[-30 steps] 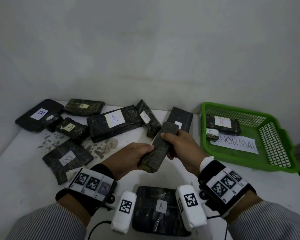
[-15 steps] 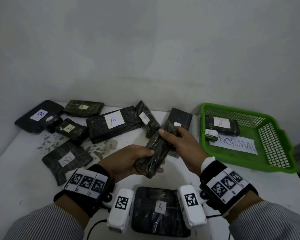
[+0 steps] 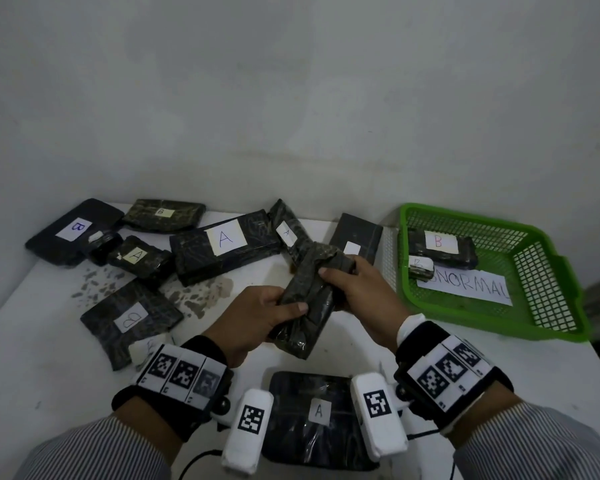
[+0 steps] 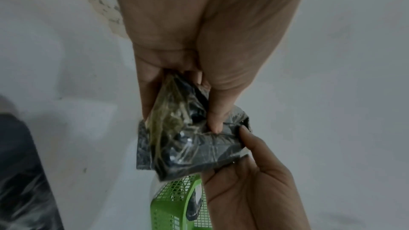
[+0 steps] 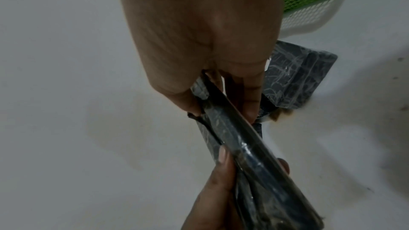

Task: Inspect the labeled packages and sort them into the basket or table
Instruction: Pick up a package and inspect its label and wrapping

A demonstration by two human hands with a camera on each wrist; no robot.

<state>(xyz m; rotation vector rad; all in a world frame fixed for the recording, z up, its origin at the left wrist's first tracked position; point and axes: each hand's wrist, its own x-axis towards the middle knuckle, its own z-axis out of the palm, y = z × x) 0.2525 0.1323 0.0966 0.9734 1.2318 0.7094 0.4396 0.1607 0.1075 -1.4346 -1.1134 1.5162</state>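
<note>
Both hands hold one long dark wrapped package (image 3: 309, 299) above the middle of the white table (image 3: 32, 358). My left hand (image 3: 267, 313) grips its near end (image 4: 188, 139), thumb on top. My right hand (image 3: 354, 289) grips its far end (image 5: 232, 128), fingers curled over the edge. No label shows on the package's upper face. The green basket (image 3: 541, 323) stands at the right and holds two packages marked B (image 3: 440, 245) and a paper sheet reading NORMAL (image 3: 471, 289).
Several labelled dark packages lie along the back left, among them a large one marked A (image 3: 222, 244) and one marked B (image 3: 73, 230). Another A package (image 3: 312, 414) lies at the near edge between my wrists. Chipped paint (image 3: 194, 296) marks the table.
The package has been turned in my hands, so a broader wrapped face points up. My left thumb has moved onto its top. Both hands stayed over the table's middle.
</note>
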